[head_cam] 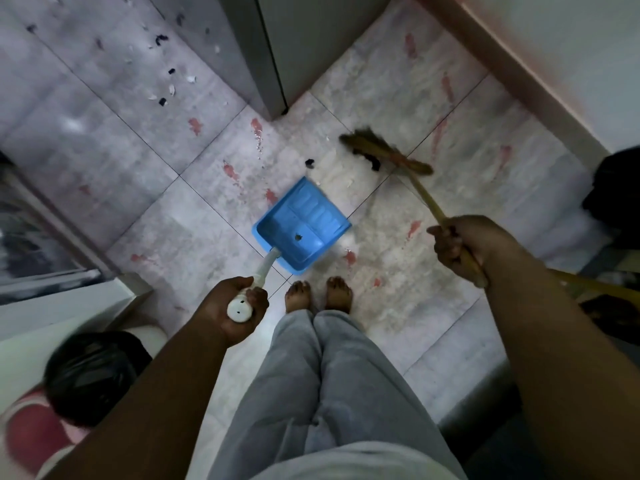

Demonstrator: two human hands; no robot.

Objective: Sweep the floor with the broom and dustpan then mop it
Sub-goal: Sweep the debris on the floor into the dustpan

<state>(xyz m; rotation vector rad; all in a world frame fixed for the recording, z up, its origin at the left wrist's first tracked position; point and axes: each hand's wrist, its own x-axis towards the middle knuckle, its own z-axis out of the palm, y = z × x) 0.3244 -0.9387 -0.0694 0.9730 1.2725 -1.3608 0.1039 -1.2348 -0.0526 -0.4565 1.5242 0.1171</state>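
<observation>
Some bare tile (341,183) separates dustpan (301,223) from broom (420,189); cabinet corner (277,109) just beyond.

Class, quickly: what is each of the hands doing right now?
Left hand: grips the dustpan by its white handle.
Right hand: grips the broom by its stick.

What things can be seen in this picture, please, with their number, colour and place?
dustpan: one, blue with white handle, centre of floor
dark scrap: one, inside dustpan
broom: one, brown bristles, yellow handle, right of dustpan
scraps: several, black and white, upper left
stains: several, red, across floor
cabinet: one, grey, top centre
bin bag: one, black, lower left
feet: two, bare, behind dustpan
left hand: one, grips dustpan handle
right hand: one, grips broom handle
</observation>
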